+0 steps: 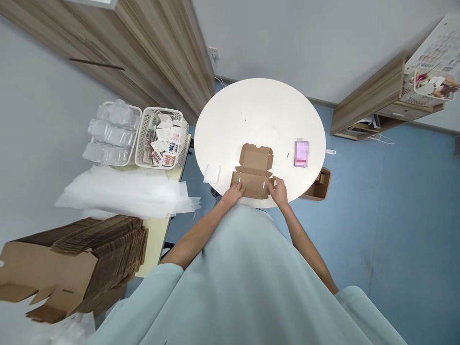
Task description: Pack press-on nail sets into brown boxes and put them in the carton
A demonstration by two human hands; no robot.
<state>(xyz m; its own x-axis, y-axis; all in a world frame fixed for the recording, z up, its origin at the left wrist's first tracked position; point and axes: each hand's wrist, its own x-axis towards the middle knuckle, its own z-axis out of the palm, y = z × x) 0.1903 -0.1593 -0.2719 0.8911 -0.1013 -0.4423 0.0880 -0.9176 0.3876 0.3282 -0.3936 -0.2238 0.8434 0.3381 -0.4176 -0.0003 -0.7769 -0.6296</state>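
Note:
On the white round table (233,110) a brown cardboard mailer box (255,184) lies unfolded, its lid panel (256,157) pointing away from me. Two narrow pale slots show in the near panel. My left hand (233,193) is at the panel's left front corner, its fingers closed over the cardboard edge. At the right side flap, my right hand (279,192) grips the cardboard between thumb and fingers. Left of the box lies a small white packet (212,173). A pinkish-purple pack (301,153), partly blurred, sits to the right.
Left, a side table (155,244) bears a basket (158,110) of printed packets, a basket of clear plastic trays (115,132), white wrapping sheets (125,194) and stacked flat cardboard boxes (108,254). An open carton (325,184) stands beneath the round table's right edge.

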